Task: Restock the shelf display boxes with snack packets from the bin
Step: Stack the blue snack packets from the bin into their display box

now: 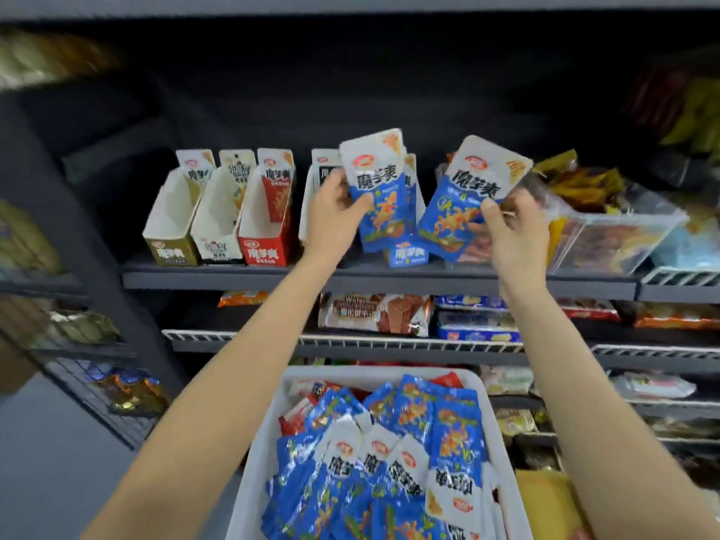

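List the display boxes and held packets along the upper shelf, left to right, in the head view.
Gold box → white box → red box → left hand's packet → right hand's packet → clear bin.

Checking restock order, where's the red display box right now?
Head view: the red display box stands on the upper shelf, left of both hands, third from left beside the white box.

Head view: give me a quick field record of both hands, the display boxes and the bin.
left hand: grips blue packets, upright, at the blue display box
right hand: pinches another blue packet, tilted
gold, white and red boxes: nearly empty, on the shelf
white bin: below, holds many blue packets, a few red
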{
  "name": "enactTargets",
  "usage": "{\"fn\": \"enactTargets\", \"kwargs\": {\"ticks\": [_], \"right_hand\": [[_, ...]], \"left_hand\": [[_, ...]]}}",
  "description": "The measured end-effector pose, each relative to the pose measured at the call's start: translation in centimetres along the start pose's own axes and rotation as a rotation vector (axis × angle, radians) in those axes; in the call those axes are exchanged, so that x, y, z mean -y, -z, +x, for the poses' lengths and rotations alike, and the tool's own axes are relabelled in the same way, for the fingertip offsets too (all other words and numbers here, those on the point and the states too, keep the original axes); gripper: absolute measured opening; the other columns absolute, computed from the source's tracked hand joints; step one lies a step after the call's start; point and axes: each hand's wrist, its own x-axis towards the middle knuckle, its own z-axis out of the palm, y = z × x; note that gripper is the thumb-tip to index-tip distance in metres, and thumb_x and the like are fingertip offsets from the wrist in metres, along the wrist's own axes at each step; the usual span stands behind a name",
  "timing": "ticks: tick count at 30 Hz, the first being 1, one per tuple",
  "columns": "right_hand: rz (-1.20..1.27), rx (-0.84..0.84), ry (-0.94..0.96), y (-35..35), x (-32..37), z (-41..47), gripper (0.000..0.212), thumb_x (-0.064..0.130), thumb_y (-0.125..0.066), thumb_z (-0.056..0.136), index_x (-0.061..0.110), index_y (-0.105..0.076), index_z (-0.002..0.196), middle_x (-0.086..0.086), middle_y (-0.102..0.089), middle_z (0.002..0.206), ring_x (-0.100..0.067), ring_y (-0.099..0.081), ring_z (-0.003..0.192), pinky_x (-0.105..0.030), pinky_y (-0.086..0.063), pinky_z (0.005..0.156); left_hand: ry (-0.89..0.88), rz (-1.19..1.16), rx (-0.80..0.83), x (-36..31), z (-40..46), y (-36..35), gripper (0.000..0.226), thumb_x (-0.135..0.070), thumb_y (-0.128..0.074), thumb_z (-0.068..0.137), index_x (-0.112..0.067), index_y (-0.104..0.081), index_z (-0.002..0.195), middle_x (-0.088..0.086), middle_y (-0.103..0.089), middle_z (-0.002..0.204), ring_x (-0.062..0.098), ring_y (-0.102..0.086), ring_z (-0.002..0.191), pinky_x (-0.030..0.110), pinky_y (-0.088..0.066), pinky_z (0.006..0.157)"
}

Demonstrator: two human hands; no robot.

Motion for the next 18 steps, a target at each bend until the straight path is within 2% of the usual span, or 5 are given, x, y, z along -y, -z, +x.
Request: {"fn": "enactTargets", "kwargs": {"ticks": [4,7,10,15,18], "right_hand": [[0.038,-0.04,0.031,-2.0,-0.2,3.5,0.015,0.014,-0.048,0.098,0.029,-0.051,0.098,0.008,-0.064,0.097,-0.011,-0.069,0.085,-0.04,-0.056,0.075],[-0.043,-0.056,0.067,-3.4,-0.8,5.5,0.012,0.018,-0.049,0.096,0.022,-0.053,0.107,0.002,-0.065,0.105,-0.02,-0.067,0.096,-0.045,-0.054,0.086],[-0.075,-0.036,0.061,-4.8,-0.7,7.1,0.013,0.011,-0.048,0.097,0.012,-0.054,0.109,-0.001,-0.062,0.105,-0.017,-0.065,0.096,-0.034,-0.056,0.082],[-0.337,-0.022,0.169,-6.8,-1.1,9.1,0.016,0.008,-0.049,0.095,0.0,-0.056,0.107,-0.011,-0.065,0.105,-0.02,-0.062,0.093,-0.026,-0.049,0.08],[-0.464,-0.014,0.224,-7.6,-1.7,9.3,0.016,0.008,-0.048,0.096,-0.002,-0.056,0.105,-0.016,-0.064,0.107,-0.027,-0.06,0.097,-0.024,-0.041,0.073]], "left_hand": [[-0.069,0.02,0.018,1.1,5.2,-2.9,0.019,-0.001,-0.06,0.088,-0.009,-0.056,0.104,0.005,-0.065,0.105,0.016,-0.062,0.096,0.027,-0.052,0.079],[0.004,0.061,0.012,3.2,8.8,-4.2,0.02,0.001,-0.062,0.085,-0.009,-0.057,0.102,0.013,-0.067,0.107,0.02,-0.062,0.096,0.032,-0.053,0.081],[0.057,0.15,-0.027,5.5,11.3,-4.9,0.022,-0.004,-0.067,0.082,-0.004,-0.063,0.103,0.016,-0.07,0.103,0.027,-0.065,0.096,0.043,-0.053,0.085],[-0.006,0.434,0.017,6.6,11.5,-4.3,0.028,-0.012,-0.061,0.09,-0.004,-0.058,0.116,0.014,-0.067,0.109,0.029,-0.061,0.101,0.027,-0.043,0.075],[-0.118,0.613,0.086,7.1,11.1,-3.5,0.027,-0.012,-0.06,0.091,-0.002,-0.057,0.116,0.015,-0.067,0.106,0.03,-0.061,0.098,0.026,-0.038,0.071]]}}
